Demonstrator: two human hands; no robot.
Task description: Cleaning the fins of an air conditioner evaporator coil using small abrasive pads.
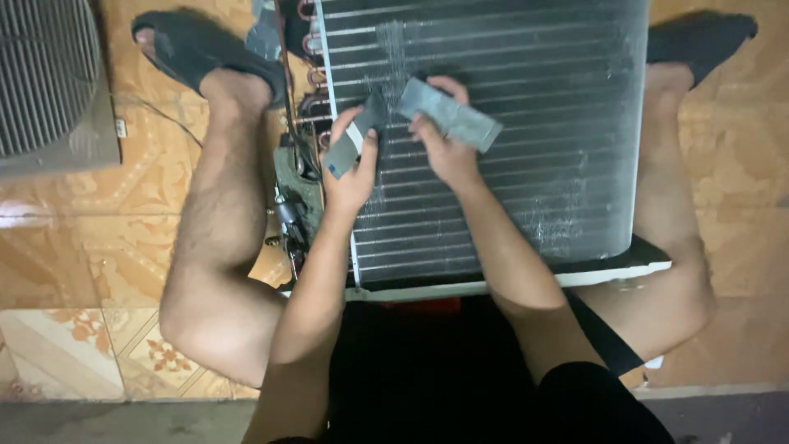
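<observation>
We sit on the tiled floor (82, 271) with our legs spread around a finned coil (526, 140), a grey panel of thin fins crossed by rows of horizontal tubes, lying flat between our knees. Our left hand (352, 168) is closed on a small grey block (349, 146), thumb on one side and fingers on the other, held tilted over the left edge of the coil. Our right hand (442, 144) is clamped on a longer grey strip (450, 113), which slants across the upper middle of the coil; whether the strip touches the fins we cannot tell. The two hands are just beside each other, the block and the strip almost meeting at their upper ends. Down the left edge of the coil runs a row of copper bends (311, 41), and beside them dark pipes and fittings (289, 205) crowd against our left shin. A white frame (608, 275) borders the near edge of the coil, close to our dark shorts (427, 370). Pale scuffed patches show on the fins near the lower right. Each foot wears a dark sandal (185, 45), one at either top corner of the coil. A grey fan grille (45, 78) stands on the floor at far left, well apart from the hands
</observation>
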